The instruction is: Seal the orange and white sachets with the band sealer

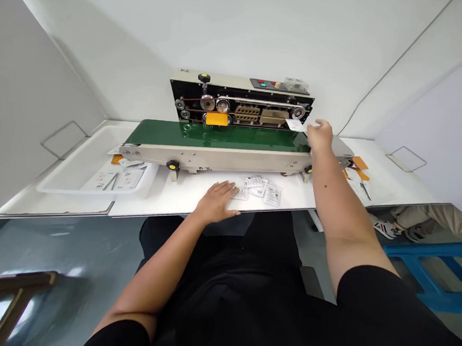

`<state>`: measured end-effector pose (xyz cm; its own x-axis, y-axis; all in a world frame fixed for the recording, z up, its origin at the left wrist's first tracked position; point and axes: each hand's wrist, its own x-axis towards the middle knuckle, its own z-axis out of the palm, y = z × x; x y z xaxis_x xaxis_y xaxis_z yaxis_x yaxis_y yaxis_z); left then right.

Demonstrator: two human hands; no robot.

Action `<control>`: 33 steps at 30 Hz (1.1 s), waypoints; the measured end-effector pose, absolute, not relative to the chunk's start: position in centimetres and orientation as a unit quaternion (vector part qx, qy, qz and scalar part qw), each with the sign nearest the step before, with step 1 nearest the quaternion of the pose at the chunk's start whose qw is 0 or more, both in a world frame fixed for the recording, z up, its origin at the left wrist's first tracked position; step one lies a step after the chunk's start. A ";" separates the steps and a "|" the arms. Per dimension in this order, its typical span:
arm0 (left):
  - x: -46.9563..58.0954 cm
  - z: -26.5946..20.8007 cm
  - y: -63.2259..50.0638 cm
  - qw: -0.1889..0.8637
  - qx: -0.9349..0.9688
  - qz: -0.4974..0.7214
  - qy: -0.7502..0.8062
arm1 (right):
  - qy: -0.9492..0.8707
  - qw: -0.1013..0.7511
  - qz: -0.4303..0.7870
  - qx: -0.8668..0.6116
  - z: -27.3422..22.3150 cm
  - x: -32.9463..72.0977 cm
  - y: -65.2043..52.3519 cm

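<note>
On the white table, my left hand (216, 199) lies flat with its fingers spread, its fingertips on the edge of a small white printed packet (240, 193). Several similar packets (272, 194) lie loosely just right of it. My right hand (320, 136) is raised at the right end of a band sealing machine (239, 102), fingers pinched at the near edge of a white packet (295, 125). That packet's far edge meets the machine's feed side. An orange packet (217, 119) stands upright further left along the sealing band, above the green conveyor belt (158, 133).
At the left, a white plastic bin (48, 182) holds several white packets and an orange one. More orange and white packets (358, 174) lie right of the conveyor. A blue stool (431, 251) and another person's shoes (386, 227) show at the lower right.
</note>
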<state>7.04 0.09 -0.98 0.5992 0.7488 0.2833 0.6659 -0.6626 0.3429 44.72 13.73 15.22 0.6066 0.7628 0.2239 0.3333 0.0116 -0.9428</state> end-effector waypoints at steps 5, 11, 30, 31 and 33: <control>7.2 -1.1 -0.5 0.097 0.906 0.216 0.352 | -0.564 0.573 0.031 -0.595 8.9 38.3 5.0; 6.3 -1.4 -0.3 0.168 0.845 0.373 0.344 | -0.616 0.512 0.257 -0.540 2.9 33.1 -1.4; 5.1 -1.2 0.1 0.191 0.838 0.453 0.236 | -0.767 0.257 0.295 -0.508 4.9 32.4 0.2; 5.2 -1.2 0.2 0.177 0.839 0.453 0.243 | -0.750 0.289 0.288 -0.520 5.8 33.7 1.0; 5.3 -1.1 0.1 0.157 0.840 0.451 0.256 | -0.663 0.416 0.264 -0.564 7.8 37.3 3.5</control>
<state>5.29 0.13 -1.11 0.4617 0.5713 0.6786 0.2887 -0.8201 0.4941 37.31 3.49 7.76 -0.0172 0.9672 0.2534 0.5285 0.2239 -0.8188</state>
